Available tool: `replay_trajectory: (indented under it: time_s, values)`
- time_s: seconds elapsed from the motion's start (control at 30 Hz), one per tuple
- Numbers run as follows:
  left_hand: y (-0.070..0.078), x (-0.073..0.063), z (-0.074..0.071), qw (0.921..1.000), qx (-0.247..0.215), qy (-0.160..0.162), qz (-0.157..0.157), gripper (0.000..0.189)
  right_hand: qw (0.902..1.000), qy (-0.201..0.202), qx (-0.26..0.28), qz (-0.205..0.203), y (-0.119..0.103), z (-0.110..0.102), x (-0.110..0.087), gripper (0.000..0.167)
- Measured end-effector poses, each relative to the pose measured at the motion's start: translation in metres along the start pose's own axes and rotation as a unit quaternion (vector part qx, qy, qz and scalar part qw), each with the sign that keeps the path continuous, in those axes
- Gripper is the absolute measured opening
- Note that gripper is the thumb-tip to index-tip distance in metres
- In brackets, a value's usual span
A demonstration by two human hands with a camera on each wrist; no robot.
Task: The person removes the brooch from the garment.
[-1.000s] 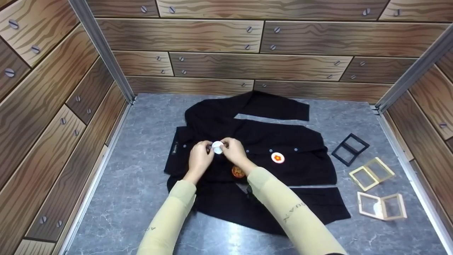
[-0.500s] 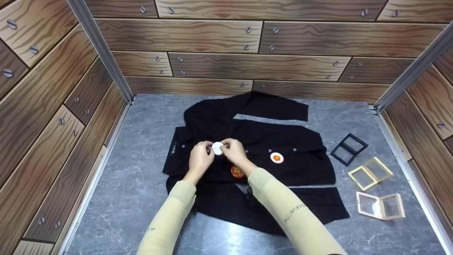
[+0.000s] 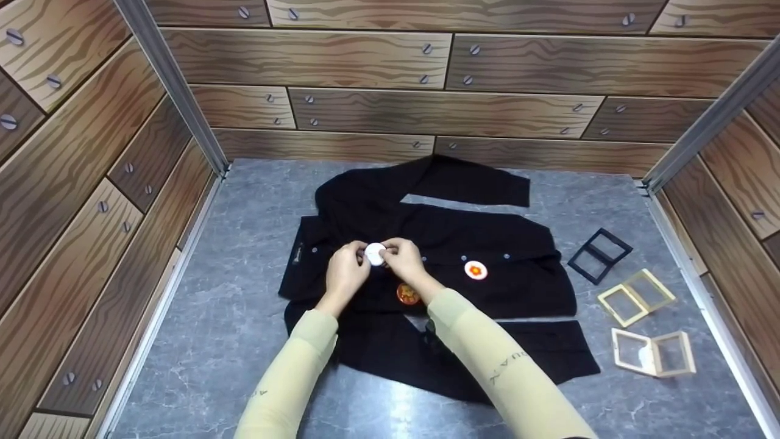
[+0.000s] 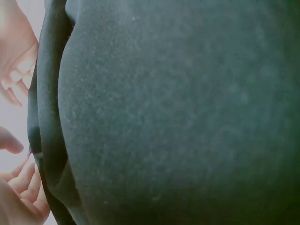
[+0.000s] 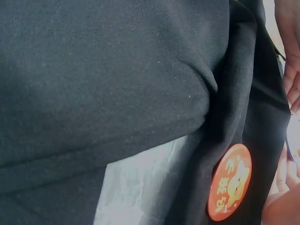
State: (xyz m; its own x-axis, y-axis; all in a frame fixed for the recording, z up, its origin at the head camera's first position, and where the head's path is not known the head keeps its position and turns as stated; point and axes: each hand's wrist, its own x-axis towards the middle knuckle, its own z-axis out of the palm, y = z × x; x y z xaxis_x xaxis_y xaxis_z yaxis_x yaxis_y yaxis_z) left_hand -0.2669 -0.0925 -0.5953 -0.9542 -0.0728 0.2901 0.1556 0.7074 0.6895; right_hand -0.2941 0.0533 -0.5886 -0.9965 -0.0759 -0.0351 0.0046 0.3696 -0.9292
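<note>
A black long-sleeved button shirt (image 3: 481,228) lies spread on the grey floor. Over its upper front, a round white badge (image 3: 375,254) is pinched between both hands. My left hand (image 3: 346,272) grips its left edge with thumb and fingers. From the right, my right hand (image 3: 402,259) pinches the opposite edge. A red-orange badge (image 3: 407,294) with a yellow figure lies on the shirt below the right hand; the right wrist view shows that red badge (image 5: 229,183) on the fabric. Farther right sits a white badge with a red flower (image 3: 476,270). Shirt cloth (image 4: 178,112) fills most of the left wrist view.
At the right, several hinged two-panel frames stand or lie open: a black frame (image 3: 600,255), a gold frame (image 3: 635,298) and a pale wooden frame (image 3: 655,356). Wood-patterned walls (image 3: 365,110) with metal corner posts enclose the floor (image 3: 244,201).
Both hands stay in nearly the same place over the shirt. The white badge has tilted slightly between the fingers, and its face looks plainer white now.
</note>
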Motion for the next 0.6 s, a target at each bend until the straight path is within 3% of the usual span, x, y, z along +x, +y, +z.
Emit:
replay_trajectory:
  time_s: [0.37, 0.6]
  values:
    - [0.0059, -0.0015, 0.0011, 0.9998, -0.014, -0.004, -0.012, 0.021, 0.9981, 0.000, 0.058, 0.022, 0.0004, -0.0032, -0.0034, 0.018]
    - [0.0095, -0.0004, 0.0005, 0.9996, -0.023, 0.000, -0.018, 0.018, 0.9977, 0.003, 0.059, 0.033, -0.0017, -0.0049, -0.0042, 0.017]
